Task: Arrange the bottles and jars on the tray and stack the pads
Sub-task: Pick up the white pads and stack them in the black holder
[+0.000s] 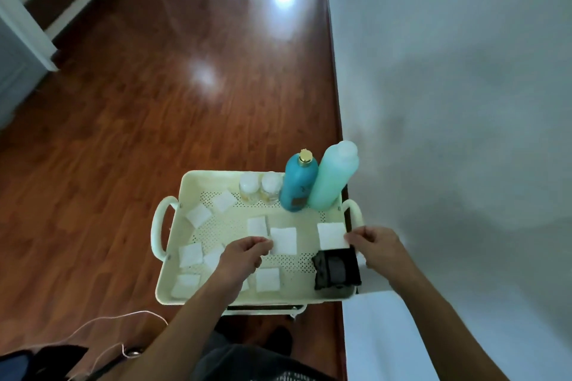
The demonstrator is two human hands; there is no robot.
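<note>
Two unreadable bottles, scattered pads

The person's left hand and right hand are bare, without rings, watch or gloves, both forearms are uncovered to the frame's edge, and dark grey clothing covers the lap below.

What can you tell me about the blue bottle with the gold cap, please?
The blue bottle looks like glossy teal plastic, tall and round-shouldered, with a small gold cap and a brownish label low on its front. It stands upright at the tray's far right end, between a clear jar and the pale green bottle, close against both.
</note>
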